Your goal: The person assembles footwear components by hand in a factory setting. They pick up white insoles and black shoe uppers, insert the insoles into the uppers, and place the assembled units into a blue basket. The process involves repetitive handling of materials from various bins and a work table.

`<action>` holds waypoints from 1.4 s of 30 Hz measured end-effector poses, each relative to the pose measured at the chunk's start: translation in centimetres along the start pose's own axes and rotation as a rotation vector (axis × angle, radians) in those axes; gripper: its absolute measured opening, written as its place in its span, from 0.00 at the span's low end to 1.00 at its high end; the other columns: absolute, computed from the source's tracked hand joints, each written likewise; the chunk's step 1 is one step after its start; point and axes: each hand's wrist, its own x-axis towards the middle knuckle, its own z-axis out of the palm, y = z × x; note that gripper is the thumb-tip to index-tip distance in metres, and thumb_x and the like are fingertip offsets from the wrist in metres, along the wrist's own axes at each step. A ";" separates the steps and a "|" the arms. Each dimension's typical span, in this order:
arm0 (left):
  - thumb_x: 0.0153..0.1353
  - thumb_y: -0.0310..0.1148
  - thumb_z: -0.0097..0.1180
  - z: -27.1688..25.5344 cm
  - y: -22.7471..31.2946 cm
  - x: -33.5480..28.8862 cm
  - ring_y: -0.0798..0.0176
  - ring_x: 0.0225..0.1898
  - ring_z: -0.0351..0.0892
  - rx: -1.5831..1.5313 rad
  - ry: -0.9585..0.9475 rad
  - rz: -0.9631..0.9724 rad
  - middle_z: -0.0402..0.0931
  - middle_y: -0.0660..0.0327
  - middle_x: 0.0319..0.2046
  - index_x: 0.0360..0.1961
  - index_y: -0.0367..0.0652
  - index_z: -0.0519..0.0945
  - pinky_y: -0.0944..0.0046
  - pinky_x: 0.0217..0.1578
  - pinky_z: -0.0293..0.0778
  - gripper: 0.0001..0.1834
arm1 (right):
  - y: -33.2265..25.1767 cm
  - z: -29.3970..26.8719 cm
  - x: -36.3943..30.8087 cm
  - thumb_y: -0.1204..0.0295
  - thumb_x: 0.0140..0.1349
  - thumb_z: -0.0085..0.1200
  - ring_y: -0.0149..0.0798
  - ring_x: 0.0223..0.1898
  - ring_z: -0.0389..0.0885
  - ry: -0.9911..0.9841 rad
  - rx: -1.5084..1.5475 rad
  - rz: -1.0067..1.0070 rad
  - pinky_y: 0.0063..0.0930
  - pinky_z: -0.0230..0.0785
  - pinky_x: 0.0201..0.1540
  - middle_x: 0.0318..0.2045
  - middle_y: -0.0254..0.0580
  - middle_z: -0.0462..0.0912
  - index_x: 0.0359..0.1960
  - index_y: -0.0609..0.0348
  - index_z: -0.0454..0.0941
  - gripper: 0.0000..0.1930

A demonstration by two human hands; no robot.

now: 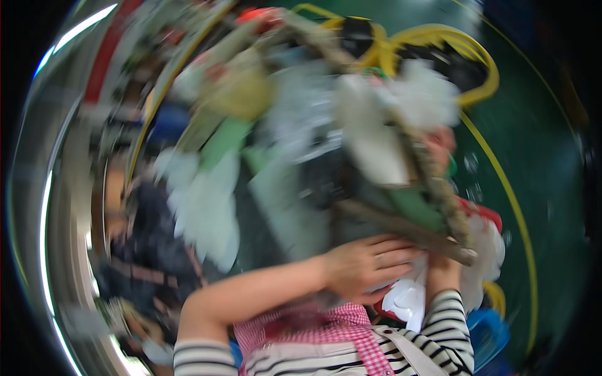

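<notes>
Handwork close in, amid blur

We found the white piece (pixel 407 301) just on the body side of our left hand (pixel 376 266) and just left of our right forearm, with a red thing (pixel 390 308) against its edge. Our left hand reached across from the left, its fingers lying side by side and slightly bent, pointing right; we could not tell whether they pinched anything. Our right hand (pixel 443 269) showed little beyond the wrist, the rest hidden by the wooden bar (pixel 407 230) just past the left fingers, so we could not tell its grip.

We judged the step in hand to be close handling of that white piece between the two hands. The next move, we thought, called for a sure hold on its edge, with the right fingers kept clear of the bar.

Beyond the left hand, on its far-left side, lay a pale translucent bag (pixel 207 213); straight ahead of both hands, a long whitish piece (pixel 370 131) was smeared by motion. Right of the right hand we saw a white bag (pixel 486 247), and nearer the body a blue basket (pixel 492 332).
</notes>
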 end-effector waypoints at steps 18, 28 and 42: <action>0.46 0.55 0.65 -17.0 -2.9 -32.8 0.45 0.43 0.78 0.878 0.830 -1.425 0.79 0.47 0.40 0.40 0.35 0.79 0.50 0.45 0.74 0.32 | -30.0 -28.0 -6.4 0.74 0.64 0.53 0.45 0.54 0.75 0.206 0.316 0.036 0.38 0.70 0.56 0.56 0.50 0.74 0.62 0.64 0.63 0.25; 0.32 0.66 0.70 -22.2 -8.1 -40.1 0.46 0.48 0.80 0.408 0.489 -1.694 0.81 0.47 0.44 0.38 0.37 0.82 0.54 0.48 0.75 0.43 | -31.7 -8.6 -18.6 0.81 0.61 0.48 0.39 0.53 0.77 -0.292 0.659 0.408 0.33 0.70 0.55 0.55 0.47 0.75 0.65 0.66 0.60 0.28; 0.33 0.42 0.74 -28.8 -3.1 -39.2 0.52 0.34 0.82 0.551 0.800 -1.164 0.82 0.56 0.29 0.27 0.44 0.80 0.57 0.37 0.77 0.21 | -31.6 -5.5 -24.9 0.87 0.58 0.50 0.40 0.53 0.78 -0.370 0.651 0.520 0.32 0.71 0.56 0.55 0.50 0.75 0.60 0.66 0.62 0.26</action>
